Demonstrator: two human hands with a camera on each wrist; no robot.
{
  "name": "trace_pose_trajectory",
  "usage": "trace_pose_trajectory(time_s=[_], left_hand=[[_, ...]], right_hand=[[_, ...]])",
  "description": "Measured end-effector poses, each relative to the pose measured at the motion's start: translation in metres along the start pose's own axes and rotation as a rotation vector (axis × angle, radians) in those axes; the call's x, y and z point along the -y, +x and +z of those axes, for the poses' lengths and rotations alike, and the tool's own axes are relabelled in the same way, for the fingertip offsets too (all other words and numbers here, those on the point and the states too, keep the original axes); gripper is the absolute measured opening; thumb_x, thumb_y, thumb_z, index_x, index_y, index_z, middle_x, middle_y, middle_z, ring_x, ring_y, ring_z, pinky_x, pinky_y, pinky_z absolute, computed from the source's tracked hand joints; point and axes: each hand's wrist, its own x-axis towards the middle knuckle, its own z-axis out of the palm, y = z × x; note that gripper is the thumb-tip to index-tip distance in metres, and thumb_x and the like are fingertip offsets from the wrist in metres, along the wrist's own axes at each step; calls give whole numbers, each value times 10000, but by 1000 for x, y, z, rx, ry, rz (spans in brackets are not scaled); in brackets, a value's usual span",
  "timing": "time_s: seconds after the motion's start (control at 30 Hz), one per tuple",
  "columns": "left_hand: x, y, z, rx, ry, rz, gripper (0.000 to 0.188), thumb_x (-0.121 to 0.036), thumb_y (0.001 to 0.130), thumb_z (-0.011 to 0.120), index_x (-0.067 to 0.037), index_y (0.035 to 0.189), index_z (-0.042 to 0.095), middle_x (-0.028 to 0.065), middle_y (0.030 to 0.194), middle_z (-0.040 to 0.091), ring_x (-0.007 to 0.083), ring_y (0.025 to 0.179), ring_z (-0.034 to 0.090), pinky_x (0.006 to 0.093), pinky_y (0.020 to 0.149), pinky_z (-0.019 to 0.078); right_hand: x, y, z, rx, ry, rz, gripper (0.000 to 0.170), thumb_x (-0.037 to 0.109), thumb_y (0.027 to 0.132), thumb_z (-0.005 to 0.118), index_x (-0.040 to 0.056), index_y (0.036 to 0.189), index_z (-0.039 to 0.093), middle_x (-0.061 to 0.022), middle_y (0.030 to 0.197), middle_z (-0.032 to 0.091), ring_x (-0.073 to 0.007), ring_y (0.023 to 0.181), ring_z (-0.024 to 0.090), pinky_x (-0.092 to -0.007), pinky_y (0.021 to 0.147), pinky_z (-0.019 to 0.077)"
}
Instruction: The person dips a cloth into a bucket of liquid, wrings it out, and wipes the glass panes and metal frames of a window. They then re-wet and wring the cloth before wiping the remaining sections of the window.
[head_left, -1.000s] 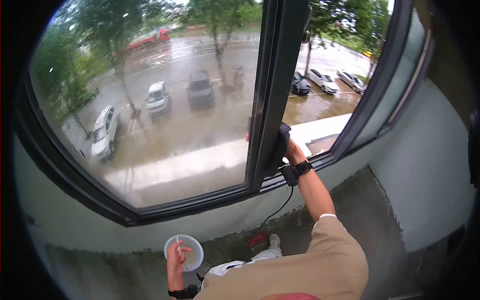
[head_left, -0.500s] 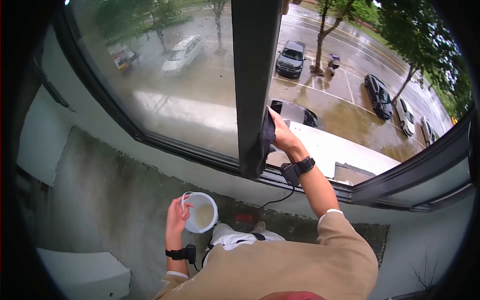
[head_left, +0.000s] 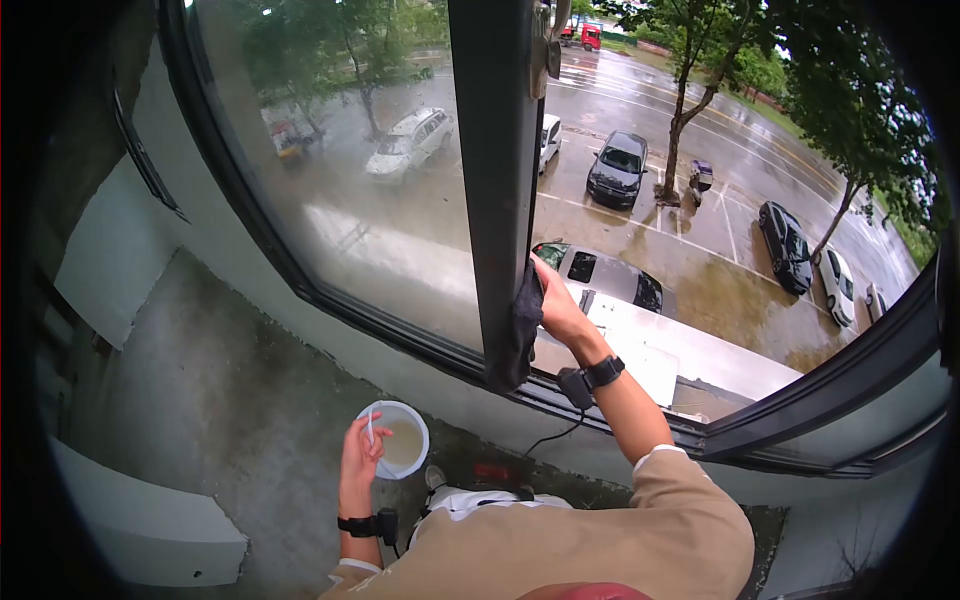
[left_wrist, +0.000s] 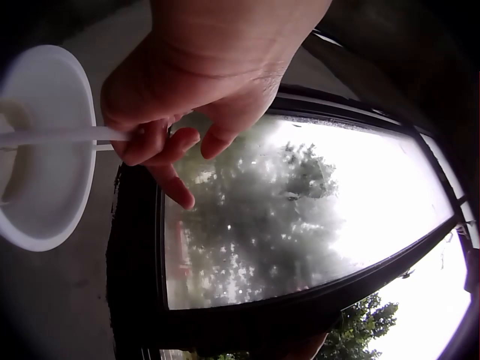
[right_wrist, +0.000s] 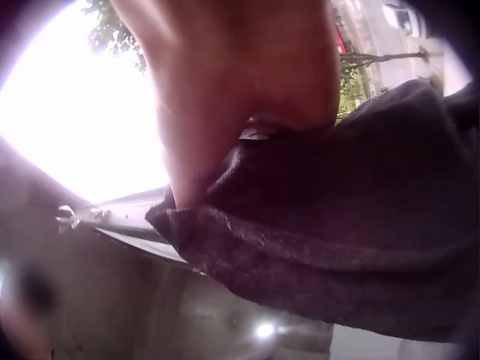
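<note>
In the head view my left hand [head_left: 360, 452] holds the thin handle [head_left: 371, 424] of a white bucket [head_left: 424, 443] with cloudy liquid inside. The left wrist view shows the handle [left_wrist: 67, 136] running under curled fingers, other fingertips pointing loosely outward. A dark cloth [head_left: 522, 335] is gripped in my right hand [head_left: 563, 308] against the lower end of the dark upright window frame [head_left: 497, 170]. From the right wrist the cloth [right_wrist: 337, 217] hangs in folds below the hand [right_wrist: 247, 90], thumb side pressing into it; the other fingertips are hidden.
Left of the upright is a fogged, wet pane [head_left: 380, 230]. On the right the window opens onto a white ledge [head_left: 720, 358] and a parking lot with cars. A bottom track [head_left: 410, 340] runs along the sill. A red object [head_left: 490, 471] lies on the wet floor near the feet.
The head view has swung to the right, then tilted up slightly. Fingers seen through the glass earlier no longer show there. My right hand stays with the cloth on the upright; the left keeps the bucket.
</note>
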Motion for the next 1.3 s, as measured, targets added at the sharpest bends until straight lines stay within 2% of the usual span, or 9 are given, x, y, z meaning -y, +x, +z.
trace_pose_trajectory(time_s=[0.3, 0.37, 0.47, 0.53, 0.6, 0.63, 0.67, 1.1, 1.3], left_hand=[[-32, 45, -31, 32, -3, -111, 386, -317, 956, 511, -3, 1171, 575, 170, 817, 663, 66, 431, 371, 222, 434, 271], [-44, 63, -45, 121, -22, -178, 385, -311, 955, 511, -5, 1178, 576, 162, 813, 664, 68, 425, 366, 224, 431, 269], [-60, 93, -66, 237, 4, -248, 381, -312, 957, 509, -9, 1179, 574, 160, 815, 668, 70, 418, 367, 225, 428, 270], [-72, 106, -74, 266, 48, -281, 374, -307, 959, 511, -10, 1178, 573, 164, 815, 672, 70, 411, 365, 224, 422, 271], [-84, 120, -77, 299, 113, -292, 346, -283, 965, 517, -17, 1180, 567, 180, 809, 684, 65, 397, 365, 210, 400, 264], [-89, 129, -81, 331, 122, -315, 346, -283, 965, 517, -17, 1180, 567, 180, 809, 684, 65, 397, 365, 210, 400, 264], [-91, 136, -84, 356, 167, -315, 339, -276, 967, 517, -19, 1182, 565, 184, 803, 685, 63, 395, 363, 203, 393, 259], [-125, 179, -116, 349, 217, -370, 365, -280, 962, 525, -4, 1201, 528, 181, 793, 676, 66, 393, 371, 209, 390, 255], [-116, 183, -116, 303, 162, -345, 377, -291, 957, 531, -1, 1198, 527, 182, 794, 677, 65, 390, 372, 215, 387, 252]], right_hand=[[7, -42, 78, -955, -177, -441, 488, -22, 801, 615, -57, 1280, 526, -65, 1110, 642, -124, 873, 586, -256, 742, 485], [-46, -70, 74, -593, -32, -627, 457, 16, 845, 603, -92, 1279, 508, -85, 1135, 629, -160, 849, 608, -265, 703, 496], [-133, -73, 91, -1036, -785, -416, 553, 450, 996, 443, -78, 1111, 557, -167, 1042, 638, -284, 696, 592, -369, 706, 509], [-169, -53, 89, -603, 407, -794, 554, 444, 981, 427, -83, 1091, 560, -195, 1068, 624, -325, 856, 622, -424, 799, 512], [-167, -9, 127, -904, -458, -541, 614, 70, 797, 589, -133, 1352, 422, -283, 1421, 422, -356, 1296, 434, -426, 1092, 348], [-61, 46, 184, -1042, -1293, -604, 761, 70, 762, 566, -125, 1449, 301, -297, 1538, 255, -432, 1443, 230, -524, 1171, 166], [-53, 60, 191, -1046, -1472, -518, 810, 70, 771, 570, -124, 1480, 231, -297, 1582, 152, -459, 1491, 66, -595, 1165, 31], [-65, 60, 156, -1300, -1661, -499, 724, 241, 948, 434, -84, 1525, 141, -263, 1614, 84, -403, 1507, 56, -538, 1187, 31], [-48, 44, 147, -1330, -1729, -501, 760, 24, 809, 487, -118, 1497, 197, -263, 1597, 156, -409, 1495, 130, -493, 1198, 103]])
